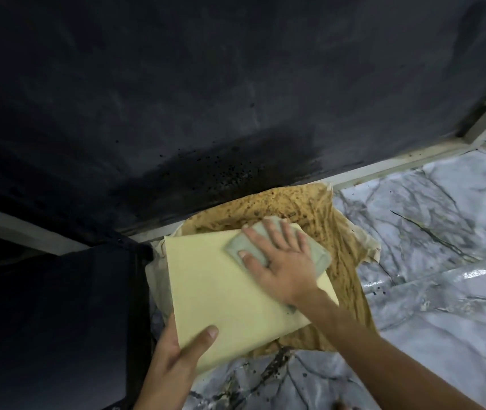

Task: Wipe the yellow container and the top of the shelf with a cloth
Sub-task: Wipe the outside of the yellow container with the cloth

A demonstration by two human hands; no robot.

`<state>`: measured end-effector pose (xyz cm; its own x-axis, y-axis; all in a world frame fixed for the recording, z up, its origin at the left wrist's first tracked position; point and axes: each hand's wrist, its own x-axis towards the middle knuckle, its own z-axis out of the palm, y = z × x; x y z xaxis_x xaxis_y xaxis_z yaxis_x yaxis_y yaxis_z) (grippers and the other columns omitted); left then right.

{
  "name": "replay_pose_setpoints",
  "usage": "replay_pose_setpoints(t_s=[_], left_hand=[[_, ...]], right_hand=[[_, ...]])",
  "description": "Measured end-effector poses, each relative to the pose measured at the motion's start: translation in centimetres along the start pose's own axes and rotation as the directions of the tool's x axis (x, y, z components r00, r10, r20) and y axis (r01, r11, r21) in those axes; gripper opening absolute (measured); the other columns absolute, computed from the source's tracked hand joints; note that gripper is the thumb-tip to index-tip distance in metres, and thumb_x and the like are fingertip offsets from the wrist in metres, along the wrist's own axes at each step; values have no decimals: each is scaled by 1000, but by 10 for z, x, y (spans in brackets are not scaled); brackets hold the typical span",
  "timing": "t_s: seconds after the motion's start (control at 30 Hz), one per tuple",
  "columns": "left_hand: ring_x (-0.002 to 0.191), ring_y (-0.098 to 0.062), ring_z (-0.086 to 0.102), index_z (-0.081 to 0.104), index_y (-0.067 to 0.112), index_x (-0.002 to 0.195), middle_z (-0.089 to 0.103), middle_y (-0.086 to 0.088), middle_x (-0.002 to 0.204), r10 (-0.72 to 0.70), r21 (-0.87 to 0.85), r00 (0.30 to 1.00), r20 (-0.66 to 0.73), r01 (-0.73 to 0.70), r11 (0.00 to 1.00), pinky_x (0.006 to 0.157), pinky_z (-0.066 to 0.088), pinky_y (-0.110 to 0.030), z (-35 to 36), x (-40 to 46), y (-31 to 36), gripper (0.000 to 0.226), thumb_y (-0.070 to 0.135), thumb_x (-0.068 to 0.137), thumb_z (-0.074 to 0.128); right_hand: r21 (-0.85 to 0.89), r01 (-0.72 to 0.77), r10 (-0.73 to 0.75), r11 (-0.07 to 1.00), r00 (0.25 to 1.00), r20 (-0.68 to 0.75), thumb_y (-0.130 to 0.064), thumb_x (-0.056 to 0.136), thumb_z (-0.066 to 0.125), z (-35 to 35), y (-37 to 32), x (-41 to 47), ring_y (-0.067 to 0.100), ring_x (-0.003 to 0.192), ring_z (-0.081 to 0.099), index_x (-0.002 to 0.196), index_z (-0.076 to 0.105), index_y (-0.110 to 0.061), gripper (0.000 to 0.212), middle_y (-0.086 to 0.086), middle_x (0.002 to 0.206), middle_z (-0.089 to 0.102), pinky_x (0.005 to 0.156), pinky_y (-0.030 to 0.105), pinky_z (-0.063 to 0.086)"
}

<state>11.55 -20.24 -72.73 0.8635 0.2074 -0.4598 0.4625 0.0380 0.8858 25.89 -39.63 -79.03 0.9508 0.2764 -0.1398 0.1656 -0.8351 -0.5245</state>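
Your right hand (pixel 280 261) lies flat and open, fingers spread, and presses a folded grey-green cloth (pixel 312 255) onto the far right corner of the yellow container (pixel 221 291). The hand does not grip the cloth; the palm and fingers only cover it, and the cloth shows past the fingertips and to the right of the hand. A small bit of it also shows under your wrist.

Your left hand (pixel 173 368) holds the near left corner of the yellow container. The thumb lies on the top face and the other fingers are under the edge, so I cannot see them.

The yellow container is flat and rectangular, with a plain pale top. It looks closed, and you cannot see what is in it. It sits tilted a little, on a crumpled brown paper (pixel 324 214) that has many dark spots.

The paper lies on the top of the shelf (pixel 442 232), which has a grey marble pattern and a glossy cover. Behind it stands a dark wall (pixel 206 84) with black specks near the paper. To your left is a black surface (pixel 43 321), just beside the container
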Motion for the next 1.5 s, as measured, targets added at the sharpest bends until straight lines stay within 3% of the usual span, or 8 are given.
replay_pose_setpoints(t_s=[0.23, 0.4, 0.57, 0.77, 0.93, 1.1, 1.33, 1.5], left_hand=[[113, -6, 73, 72, 53, 117, 78, 10, 125, -13, -28, 1000, -27, 12, 1000, 100, 49, -38, 3, 0, 0, 56, 35, 65, 86], [134, -14, 62, 54, 46, 144, 68, 7, 143, 14, 19, 997, 74, -16, 1000, 112, 44, -47, 3, -5, -3, 75, 32, 76, 84], [141, -4, 53, 33, 55, 154, 58, 17, 152, 80, 109, 988, 133, -95, 990, 113, 40, -38, 10, -7, 8, 89, 26, 84, 79], [115, -7, 73, 65, 36, 130, 77, 6, 128, 4, -19, 1000, -7, -4, 1000, 81, 61, -16, 13, -8, 5, 59, 12, 77, 76], [111, 0, 72, 66, 43, 127, 78, 15, 124, 1, 7, 1000, 4, -1, 1000, 79, 58, -9, 19, -7, 9, 57, 20, 78, 83], [108, -6, 75, 68, 39, 124, 80, 6, 120, 1, 27, 1000, 16, -1, 1000, 78, 58, -10, 23, -3, 15, 56, -3, 88, 75], [103, -4, 76, 70, 33, 120, 81, 8, 118, -69, -40, 995, -78, 66, 997, 88, 53, -28, 30, -9, 18, 55, -13, 91, 66], [103, -2, 76, 70, 36, 118, 81, 12, 116, -100, -35, 990, -97, 97, 995, 92, 50, -31, 33, -9, 24, 56, -13, 92, 65]], right_hand=[[99, -364, 372, 926, 924, -91, -71, 94, 5, 9, 3, -22, 19, 152, -11, 158, 1, -39, 72, -2, 168, -2, 120, 48, -6], [114, -27, 33, 993, 998, -58, -62, 100, 0, 26, -73, -59, 18, 149, -24, 158, -3, -37, 63, -3, 165, -10, 116, 48, -19], [89, 377, -382, 922, 923, 47, -57, 102, 18, 0, -93, -16, 11, 152, -7, 155, 15, -45, 55, -12, 167, 10, 119, 45, -12], [8, 88, -88, 996, 994, 59, -88, 83, 7, -1, -19, -15, 21, 151, -13, 148, 0, -63, 70, -12, 166, -3, 117, 53, -14], [131, -136, 132, 982, 990, 39, -89, 81, 16, -19, 45, -13, 12, 152, -7, 147, 7, -65, 71, -16, 166, 1, 121, 46, 1], [319, -218, 261, 922, 960, -100, -77, 89, 20, -10, 54, -43, 6, 151, -3, 155, 15, -48, 72, -17, 166, 6, 120, 32, 3], [336, -4, 116, 942, 942, -315, -40, 102, 34, 25, 52, -111, 20, 151, 17, 151, 41, -23, 53, -2, 161, 30, 120, 47, 12], [383, 128, -23, 915, 963, -267, -45, 105, 30, 11, 23, -131, 19, 147, 29, 141, 51, -19, 49, 4, 153, 44, 119, 47, 17]])
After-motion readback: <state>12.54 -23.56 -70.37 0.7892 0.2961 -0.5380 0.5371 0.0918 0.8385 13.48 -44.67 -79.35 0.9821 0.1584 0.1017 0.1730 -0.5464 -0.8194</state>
